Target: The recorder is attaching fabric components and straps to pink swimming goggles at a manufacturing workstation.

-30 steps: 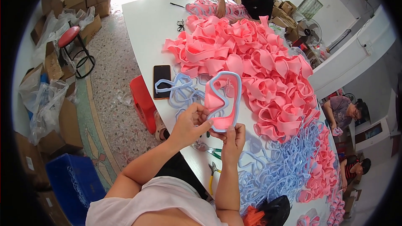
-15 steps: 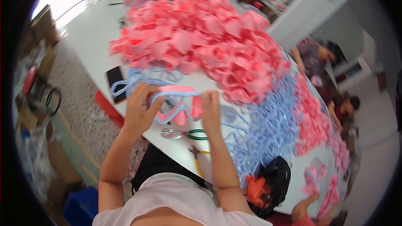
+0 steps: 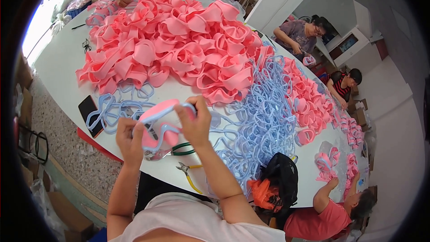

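Note:
A diving mask (image 3: pixel 157 111) with a pink skirt and a light-blue frame is held tilted over the near part of the table. My left hand (image 3: pixel 130 140) is closed on its left end, and my right hand (image 3: pixel 195 122) grips the upper right of the frame. Just beneath lie a green-handled tool (image 3: pixel 181 149) and yellow-handled cutting pliers (image 3: pixel 191 178). Loose light-blue frames (image 3: pixel 117 112) rest beyond my left hand, beside a dark phone (image 3: pixel 91 113).
A large heap of pink mask skirts (image 3: pixel 179 40) covers the table's far part. To the right spreads a pile of blue frames (image 3: pixel 264 121), with a black bag (image 3: pixel 282 177) nearer me. Several co-workers sit around the white table (image 3: pixel 58 69). A red stool (image 3: pixel 96 145) stands by its left edge.
The mask has turned in my hands and now tilts, its right side higher. My right hand has shifted left on the frame. The whole view has swung, moving the table leftward.

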Demonstrator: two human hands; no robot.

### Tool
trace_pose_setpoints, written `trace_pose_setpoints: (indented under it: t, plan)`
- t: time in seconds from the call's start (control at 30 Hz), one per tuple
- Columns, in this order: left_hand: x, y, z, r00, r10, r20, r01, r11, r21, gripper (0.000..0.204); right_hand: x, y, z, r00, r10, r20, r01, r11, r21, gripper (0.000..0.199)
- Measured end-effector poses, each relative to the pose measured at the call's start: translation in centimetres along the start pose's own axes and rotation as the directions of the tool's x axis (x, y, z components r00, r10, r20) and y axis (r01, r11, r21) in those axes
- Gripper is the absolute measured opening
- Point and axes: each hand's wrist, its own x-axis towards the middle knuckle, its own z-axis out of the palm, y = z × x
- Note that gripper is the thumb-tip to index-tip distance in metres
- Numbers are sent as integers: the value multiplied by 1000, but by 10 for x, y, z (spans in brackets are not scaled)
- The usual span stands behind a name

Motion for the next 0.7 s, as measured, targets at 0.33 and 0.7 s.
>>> trace_pose_setpoints:
  t: [0.33,0.7]
  plan:
    - [16,-14,-22,982,145,123,-178,924,338,35,116,2,-249,865,-377,-332,-97,523,-847,29]
    - [6,-3,-73,995,-43,-92,60,980,191,31,100,175,-464,943,-83,-323,-319,51,-946,31]
